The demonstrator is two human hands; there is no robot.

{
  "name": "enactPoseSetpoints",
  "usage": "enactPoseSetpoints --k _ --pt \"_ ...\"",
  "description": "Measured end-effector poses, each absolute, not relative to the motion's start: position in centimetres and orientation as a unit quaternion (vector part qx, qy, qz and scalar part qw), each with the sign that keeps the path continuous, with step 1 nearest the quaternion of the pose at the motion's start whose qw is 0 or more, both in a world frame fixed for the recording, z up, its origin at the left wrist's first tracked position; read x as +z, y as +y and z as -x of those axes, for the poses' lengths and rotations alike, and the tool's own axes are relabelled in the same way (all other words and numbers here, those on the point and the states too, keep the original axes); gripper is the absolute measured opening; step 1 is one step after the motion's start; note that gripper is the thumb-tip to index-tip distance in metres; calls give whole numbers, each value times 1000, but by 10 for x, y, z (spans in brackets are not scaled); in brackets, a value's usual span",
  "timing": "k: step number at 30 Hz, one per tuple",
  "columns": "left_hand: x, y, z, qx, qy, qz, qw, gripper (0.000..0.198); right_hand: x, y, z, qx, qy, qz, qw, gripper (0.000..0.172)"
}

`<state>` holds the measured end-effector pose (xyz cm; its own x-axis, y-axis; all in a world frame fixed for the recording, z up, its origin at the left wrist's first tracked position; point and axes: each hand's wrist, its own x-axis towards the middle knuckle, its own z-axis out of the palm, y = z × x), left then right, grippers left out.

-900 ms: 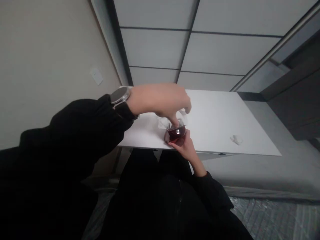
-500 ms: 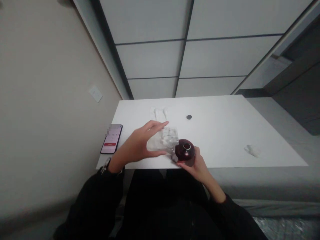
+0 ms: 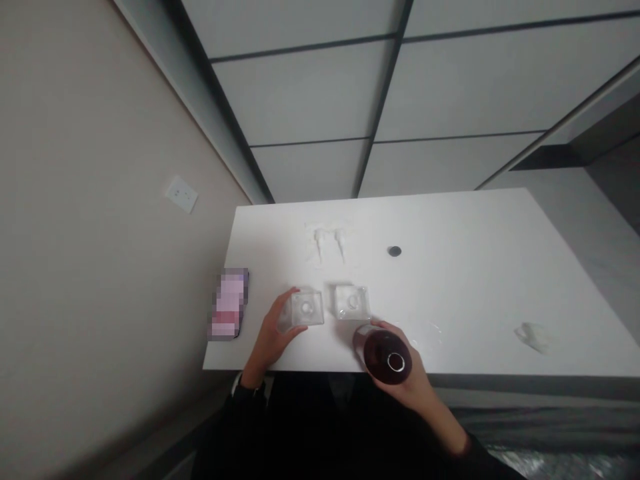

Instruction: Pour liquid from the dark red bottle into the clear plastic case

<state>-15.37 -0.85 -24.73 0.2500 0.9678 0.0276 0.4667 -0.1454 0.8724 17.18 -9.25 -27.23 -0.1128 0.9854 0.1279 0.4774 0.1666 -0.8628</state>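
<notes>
Bottle, dark red [image 3: 380, 357], right at the near edge of the white table [image 3: 460, 267], and the right hand [image 3: 413, 383] has it wrapped from the right side, fingers and thumb around the body! Its round mouth is open to view, though whether the base touches the tabletop I cannot tell. Over to the left of that red bottle, well apart from the other hand, the left hand [image 3: 273, 337] has thumb and fingers around a square clear bottle [image 3: 307, 317]. Between them, just beyond the red bottle and a touch left, stands a second clear bottle [image 3: 351, 303], free of both hands. Farther beyond the red bottle, leftward, lie two white pump heads [image 3: 319, 238], side by side, nozzles pale against the table (hard to pick out, those). Straight beyond it, a small dark disc [image 3: 395, 251]. Far left of it, a phone [image 3: 230, 303]; far right, a crumpled whitish scrap [image 3: 534, 337].
</notes>
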Motion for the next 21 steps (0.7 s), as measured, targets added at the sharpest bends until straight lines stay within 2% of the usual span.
enactPoseSetpoints --k 3,7,9,13,21 --pt "-254 -8 153 335 528 -685 374 75 -285 -96 -174 309 -670 563 374 73" --pt "-265 -9 150 345 529 -689 356 78 -310 -98 -178 196 -691 586 377 64" --pt "-268 -9 148 353 529 -688 348 77 -315 -95 -176 164 -679 604 384 70" --pt "-267 -10 143 367 541 -672 349 79 -308 -87 -170 184 -648 624 395 86" --pt "-269 -11 141 364 535 -677 351 90 -309 -86 -168 152 -661 623 390 79"
